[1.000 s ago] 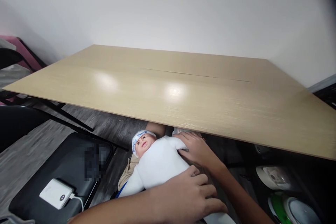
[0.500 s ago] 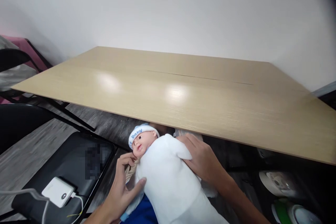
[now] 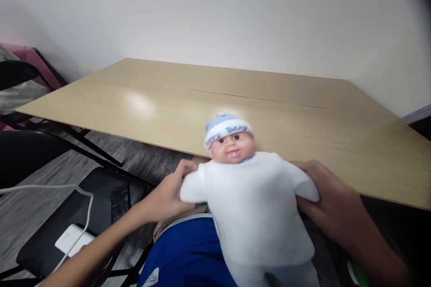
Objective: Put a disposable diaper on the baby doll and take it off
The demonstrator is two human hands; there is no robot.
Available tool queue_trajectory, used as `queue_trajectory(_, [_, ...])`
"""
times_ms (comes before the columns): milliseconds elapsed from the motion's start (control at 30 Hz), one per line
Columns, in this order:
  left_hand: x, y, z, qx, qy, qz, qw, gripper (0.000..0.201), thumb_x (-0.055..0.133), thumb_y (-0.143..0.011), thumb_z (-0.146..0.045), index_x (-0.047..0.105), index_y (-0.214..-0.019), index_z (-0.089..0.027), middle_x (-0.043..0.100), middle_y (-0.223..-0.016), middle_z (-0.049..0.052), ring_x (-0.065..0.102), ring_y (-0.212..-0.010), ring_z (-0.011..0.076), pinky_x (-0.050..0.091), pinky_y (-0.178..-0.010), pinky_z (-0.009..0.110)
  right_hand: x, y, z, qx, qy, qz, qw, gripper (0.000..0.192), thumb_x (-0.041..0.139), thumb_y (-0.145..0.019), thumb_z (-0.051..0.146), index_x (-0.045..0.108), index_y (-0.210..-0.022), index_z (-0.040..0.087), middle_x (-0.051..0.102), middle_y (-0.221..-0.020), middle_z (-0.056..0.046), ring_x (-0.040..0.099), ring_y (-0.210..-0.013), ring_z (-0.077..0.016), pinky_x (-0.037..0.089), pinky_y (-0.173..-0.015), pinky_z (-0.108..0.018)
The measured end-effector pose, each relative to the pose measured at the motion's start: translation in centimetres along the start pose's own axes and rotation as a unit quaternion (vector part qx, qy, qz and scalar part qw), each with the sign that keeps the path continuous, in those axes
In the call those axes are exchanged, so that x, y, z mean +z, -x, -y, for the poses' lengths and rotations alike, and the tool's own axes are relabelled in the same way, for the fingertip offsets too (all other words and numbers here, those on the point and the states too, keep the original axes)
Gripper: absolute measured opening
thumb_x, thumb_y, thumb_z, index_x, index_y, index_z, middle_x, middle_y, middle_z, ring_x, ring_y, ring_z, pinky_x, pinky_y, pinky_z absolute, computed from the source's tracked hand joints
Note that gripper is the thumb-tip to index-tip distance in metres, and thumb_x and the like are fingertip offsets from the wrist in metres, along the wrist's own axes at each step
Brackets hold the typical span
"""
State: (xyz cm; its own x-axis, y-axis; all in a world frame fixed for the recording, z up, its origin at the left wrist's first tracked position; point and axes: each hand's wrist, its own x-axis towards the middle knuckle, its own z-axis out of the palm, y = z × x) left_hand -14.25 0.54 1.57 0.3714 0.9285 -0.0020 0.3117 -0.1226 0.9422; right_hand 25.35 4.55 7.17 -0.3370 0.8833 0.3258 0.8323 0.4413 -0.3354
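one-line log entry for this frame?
left hand: grips doll at its arm | right hand: grips doll's other arm | doll: upright, facing camera, at table near edge

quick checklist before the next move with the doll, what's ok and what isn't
1. Left hand on the doll: ok, it grips the doll's arm.
2. Right hand on the doll: ok, it holds the other side.
3. Doll upright, face toward the camera: ok.
4. Table bare beyond the doll: ok.
5. White cable clear of the left arm: cannot tell.
6. Doll's legs free: cannot tell, out of frame.
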Motion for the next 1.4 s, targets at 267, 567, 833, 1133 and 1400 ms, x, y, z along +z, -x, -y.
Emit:
queue_trajectory(267, [-5.9, -13.3, -1.7, 0.072, -0.101, 0.095, 0.988, 0.069, 0.079, -0.077, -0.030, 0.047, -0.138, -0.022, 0.070, -0.122, 0.008, 0.066, -0.101, 0.0238, 0.051, -0.083, 0.032, 0.3, -5.6, -6.0, 0.063, 0.091, 0.052, 0.992, 0.036, 0.061, -0.090, 0.054, 0.063, -0.113, 0.026, 0.071, -0.112, -0.008, 0.069, -0.096, -0.0321, 0.048, -0.076, -0.041])
queue_trajectory(567, [-8.0, -16.7, -0.2, 0.037, -0.248, 0.083, 0.964, 0.072, 0.082, -0.080, -0.051, 0.053, -0.139, -0.021, 0.075, -0.119, 0.011, 0.071, -0.100, 0.0292, 0.051, -0.077, 0.034, 3.0, -5.8, -8.6, 0.053, 0.072, 0.008, 0.996, 0.048, 0.053, -0.097, 0.065, 0.066, -0.114, 0.022, 0.072, -0.111, -0.012, 0.069, -0.107, -0.0366, 0.050, -0.088, -0.046])
queue_trajectory(833, [-8.5, -14.2, 2.3, 0.078, -0.362, -0.062, 0.927, 0.071, 0.066, -0.091, -0.083, 0.063, -0.128, -0.022, 0.076, -0.124, 0.013, 0.071, -0.111, 0.0345, 0.052, -0.090, 0.040, 4.2, -2.9, -9.6, 0.093, 0.043, -0.023, 0.995, 0.073, 0.051, -0.099, 0.084, 0.065, -0.131, 0.020, 0.075, -0.128, -0.017, 0.070, -0.116, -0.0393, 0.053, -0.095, -0.048])
queue_trajectory(1133, [-9.1, -18.3, 4.3, 0.105, -0.349, -0.078, 0.928, 0.066, 0.061, -0.095, -0.083, 0.066, -0.123, -0.023, 0.077, -0.119, 0.010, 0.071, -0.106, 0.0316, 0.052, -0.085, 0.038, 6.2, -7.0, -12.6, 0.056, 0.022, -0.040, 0.997, 0.056, 0.050, -0.103, 0.072, 0.065, -0.123, 0.022, 0.075, -0.120, -0.017, 0.069, -0.113, -0.0386, 0.054, -0.100, -0.052])
queue_trajectory(1400, [-11.2, -26.1, 6.5, 0.100, -0.355, -0.133, 0.920, 0.070, 0.063, -0.091, -0.085, 0.070, -0.125, -0.024, 0.078, -0.121, 0.011, 0.072, -0.108, 0.0326, 0.053, -0.088, 0.039, 8.4, -15.0, -17.3, 0.042, 0.024, -0.064, 0.997, 0.036, 0.055, -0.090, 0.047, 0.062, -0.116, 0.022, 0.075, -0.111, -0.015, 0.069, -0.104, -0.0365, 0.055, -0.096, -0.052])
